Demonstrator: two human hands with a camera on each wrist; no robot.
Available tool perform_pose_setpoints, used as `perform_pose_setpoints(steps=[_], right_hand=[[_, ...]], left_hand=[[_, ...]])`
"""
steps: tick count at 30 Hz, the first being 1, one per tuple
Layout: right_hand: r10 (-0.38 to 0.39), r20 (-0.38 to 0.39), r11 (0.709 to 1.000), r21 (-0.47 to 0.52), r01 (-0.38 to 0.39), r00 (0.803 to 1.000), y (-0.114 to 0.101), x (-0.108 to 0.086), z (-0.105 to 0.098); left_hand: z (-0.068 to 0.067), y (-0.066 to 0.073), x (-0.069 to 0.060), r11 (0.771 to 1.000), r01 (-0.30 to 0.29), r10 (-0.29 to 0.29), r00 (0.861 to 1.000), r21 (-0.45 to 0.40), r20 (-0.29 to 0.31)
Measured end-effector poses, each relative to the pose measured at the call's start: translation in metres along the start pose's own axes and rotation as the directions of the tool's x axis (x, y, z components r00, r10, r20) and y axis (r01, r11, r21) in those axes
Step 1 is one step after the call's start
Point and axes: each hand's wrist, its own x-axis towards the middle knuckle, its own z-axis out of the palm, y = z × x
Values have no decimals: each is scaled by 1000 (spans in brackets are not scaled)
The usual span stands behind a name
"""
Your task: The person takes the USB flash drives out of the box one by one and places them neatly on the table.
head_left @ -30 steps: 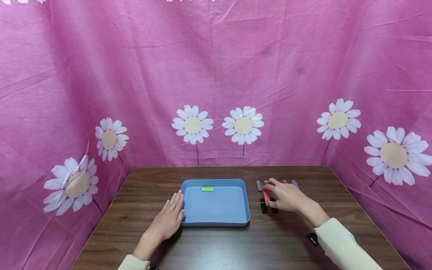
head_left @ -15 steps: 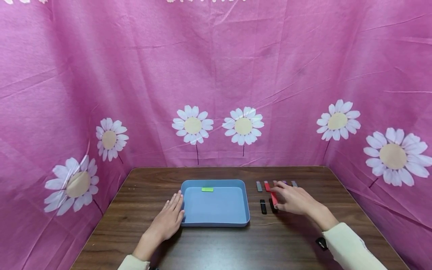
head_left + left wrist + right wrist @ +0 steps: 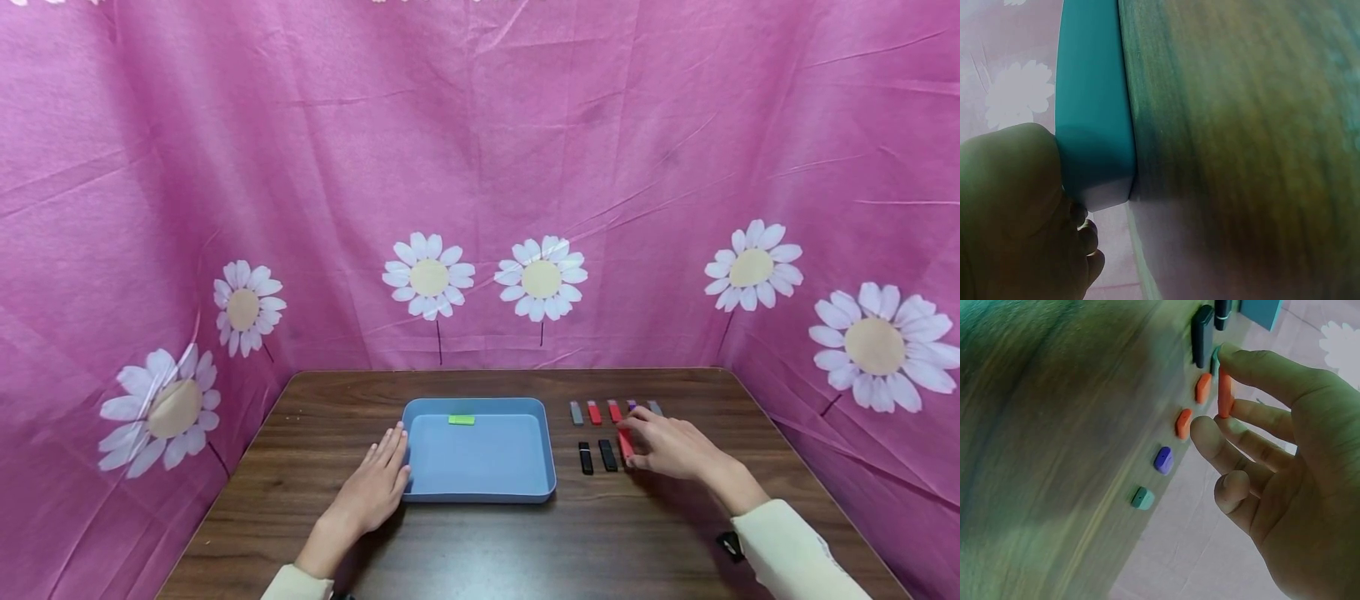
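My right hand pinches a red USB stick between thumb and fingertips, at the right end of the front row. The right wrist view shows the same red stick upright in the grip. Left of it lie two black USB sticks, one capped and one plain. My left hand rests with straight fingers against the left side of a blue tray. A lime-green USB stick lies inside the tray near its back wall.
Behind runs a row with a grey stick, two red ones, a purple one and another grey one, partly behind my right hand. A pink flowered curtain surrounds the brown wooden table.
My right hand has moved right with the red USB stick, past both black sticks to the end of the front row. My left hand and the tray stay still.
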Motion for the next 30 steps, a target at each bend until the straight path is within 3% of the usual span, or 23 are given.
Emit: perform_pose_setpoints(steps=[13, 18, 24, 30], right_hand=[[25, 54, 999, 44, -28, 998, 5, 0, 12], [38, 63, 998, 47, -41, 997, 7, -1, 17], [51, 77, 997, 59, -55, 996, 8, -3, 17], [53, 92, 996, 62, -58, 994, 9, -2, 16]], left_hand=[[-1, 1, -1, 1000, -14, 14, 1000, 5, -25], [4, -2, -1, 999, -33, 32, 998, -23, -55], [14, -11, 1, 999, -38, 39, 995, 17, -91], [13, -9, 1, 999, -37, 38, 994, 17, -98]])
